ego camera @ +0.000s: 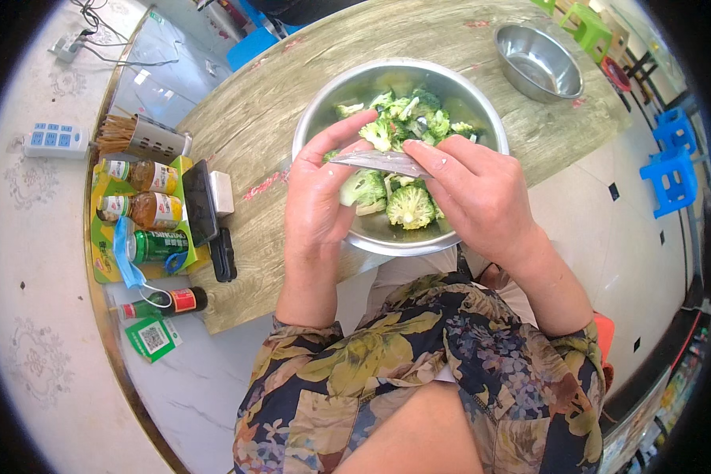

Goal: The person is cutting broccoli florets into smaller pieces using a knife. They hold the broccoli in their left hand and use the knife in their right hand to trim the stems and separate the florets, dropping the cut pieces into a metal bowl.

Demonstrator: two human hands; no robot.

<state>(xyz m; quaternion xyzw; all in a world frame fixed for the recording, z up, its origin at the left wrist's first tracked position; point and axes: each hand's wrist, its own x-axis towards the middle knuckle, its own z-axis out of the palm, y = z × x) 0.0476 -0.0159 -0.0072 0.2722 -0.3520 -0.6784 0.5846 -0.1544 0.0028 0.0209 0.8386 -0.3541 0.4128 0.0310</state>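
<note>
My right hand (480, 183) grips a small knife; its grey blade (379, 161) points left across the bowl and its handle is hidden in my fist. My left hand (320, 201) is curved at the bowl's left side, its thumb by the blade tip. Its index fingertip is close to a pale green broccoli floret (377, 135); whether the hand grips it is unclear. Under the blade, a larger broccoli piece (364, 188) lies near my left palm. More cut broccoli (410, 207) fills part of the wide steel bowl (492, 118).
A smaller steel bowl (539, 62) stands at the table's far right. Along the left edge are a phone (199, 201), a white box (221, 193), a black case (223, 255), bottles (154, 210), a Tsingtao can (157, 245) and a chopstick holder (160, 137). Blue stools (668, 178) stand right.
</note>
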